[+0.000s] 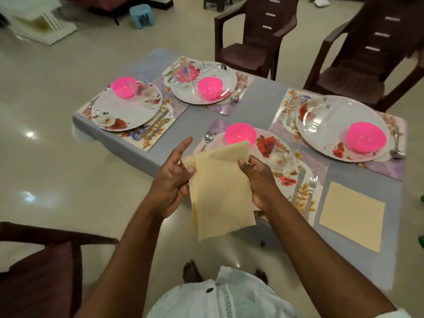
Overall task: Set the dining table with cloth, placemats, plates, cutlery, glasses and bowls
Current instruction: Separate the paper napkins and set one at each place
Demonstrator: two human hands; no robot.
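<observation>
1. Up front, both hands hold one cream napkin (220, 191) in the air above the near edge of the bench (259, 97); it hangs with its long axis running toward and away from the person, its lower end drooping toward the floor.
2. Left hand (172, 180) pinches the napkin's left edge, with the forefinger and thumb stretched out loose.
3. Right hand (259, 180) grips the right edge, fingers curled around the fabric.
4. Just beyond the napkin sits a floral plate (286, 171) on a placemat (307, 198), carrying a pink bowl (240, 134) and an upturned clear glass (281, 158); a spoon (207, 138) lies at its left.
5. Right of that setting, a second cream napkin (352, 216) lies flat on the grey cloth.
6. Farther from the held napkin are three more settings with plates and pink bowls.
7. No writing or labels can be read anywhere.
</observation>
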